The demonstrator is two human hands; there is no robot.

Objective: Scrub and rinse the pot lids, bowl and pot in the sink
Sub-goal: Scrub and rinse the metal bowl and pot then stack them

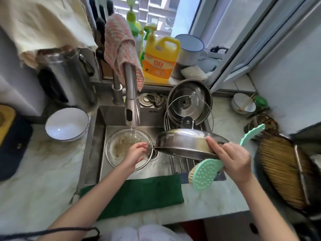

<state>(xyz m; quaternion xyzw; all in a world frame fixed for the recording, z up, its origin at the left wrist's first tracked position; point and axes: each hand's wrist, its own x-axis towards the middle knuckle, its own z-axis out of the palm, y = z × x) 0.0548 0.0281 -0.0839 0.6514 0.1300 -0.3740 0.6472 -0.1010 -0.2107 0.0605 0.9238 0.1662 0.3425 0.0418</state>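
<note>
Dish duty: our right hand (pixel 232 162) clamps the steel lid (pixel 184 141) and the mint brush (pixel 205 174) together, index finger laid along the lid. The lid's long axis runs sideways between our hands, tilted, with its left tip by our left hand (pixel 137 153). That hand curls over the near rim of the glass bowl (pixel 118 145), which sits in the sink (pixel 93 136) under the running faucet (pixel 131 108). Beyond our hands, the yellow detergent bottle (pixel 160 61) reads 立白. A glass lid (pixel 189 108) in the rack crowds the room behind our right hand.
</note>
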